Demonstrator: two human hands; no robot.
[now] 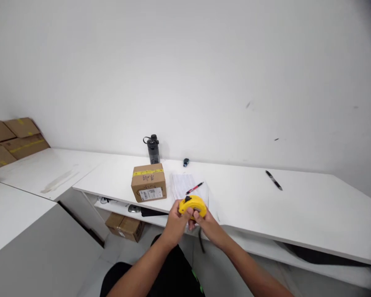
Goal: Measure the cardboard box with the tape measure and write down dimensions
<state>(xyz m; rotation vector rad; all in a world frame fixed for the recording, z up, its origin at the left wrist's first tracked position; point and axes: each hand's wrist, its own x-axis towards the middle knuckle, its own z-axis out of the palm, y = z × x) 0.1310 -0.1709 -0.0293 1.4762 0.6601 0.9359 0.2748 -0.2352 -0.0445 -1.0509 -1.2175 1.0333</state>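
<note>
A yellow tape measure [195, 202] with a black button is held up in front of the desk edge, gripped from both sides. My left hand [175, 220] is closed around its left side, thumb on the near face. On the other side my right hand [208, 222] grips it too, its thumb close to the left one. A dark strap [201, 241] hangs below. Behind the tape measure lie printed sheets of paper [183, 184] with a red and black pen [194, 188] on them. A taped, labelled cardboard box [149, 182] stands left of the papers.
A dark water bottle [153, 150] and a small dark object [186, 162] stand near the wall. A black marker [273, 180] lies on the right of the white desk [250, 198]. Stacked cartons [15, 140] are far left; another carton [125, 227] sits below the desk.
</note>
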